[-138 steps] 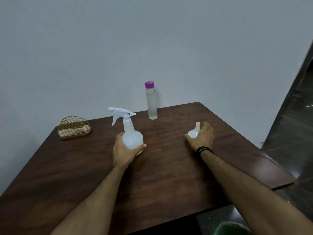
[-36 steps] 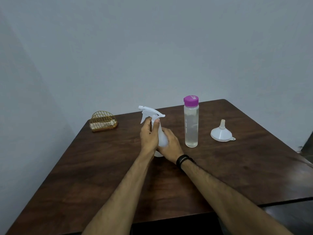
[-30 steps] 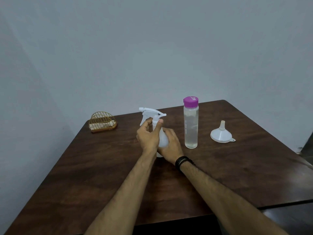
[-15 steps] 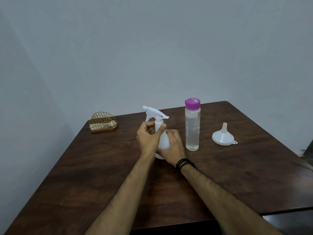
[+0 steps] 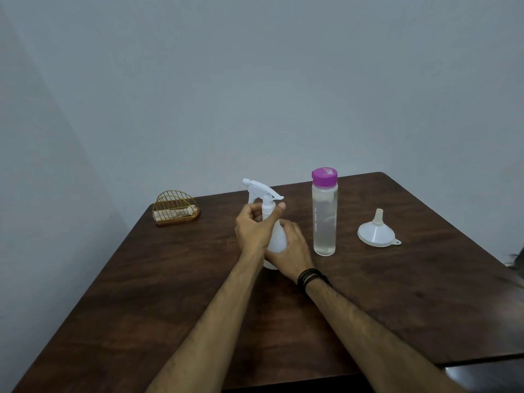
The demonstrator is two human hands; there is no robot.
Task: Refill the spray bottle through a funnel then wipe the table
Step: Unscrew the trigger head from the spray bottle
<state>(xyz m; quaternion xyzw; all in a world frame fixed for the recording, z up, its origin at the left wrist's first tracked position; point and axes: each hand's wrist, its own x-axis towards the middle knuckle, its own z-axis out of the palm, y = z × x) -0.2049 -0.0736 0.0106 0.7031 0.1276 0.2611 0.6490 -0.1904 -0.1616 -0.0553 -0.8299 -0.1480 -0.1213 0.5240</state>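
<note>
Dark wood runs out from the near edge of the table, and two bare forearms reach across it toward the middle. The right hand, with a black band at its wrist, is wrapped around the belly of the white spray bottle, pinning it upright on the tabletop; I take that as the steadying grip, so the bottle cannot turn with the cap. The left hand is closed higher up, thumb and fingers pinched around the neck collar just under the trigger head, which looks to me like the twisting grip for unscrewing the sprayer. The head sits on the bottle, so the opening is not yet free for filling.

Just beside the right hand, to its right, stands a tall clear bottle with a purple cap, holding clear liquid nearly to the top and capped shut; it is close enough to be picked up once the sprayer is off. Farther right, apart from it, the white funnel rests mouth down with its spout pointing up, a stable way to park it until needed.

Toward the far left corner, well apart from everything, a gold wire holder keeps something pale and folded, possibly napkins for the wiping, though I cannot tell. Behind all of it rises a plain grey wall.
</note>
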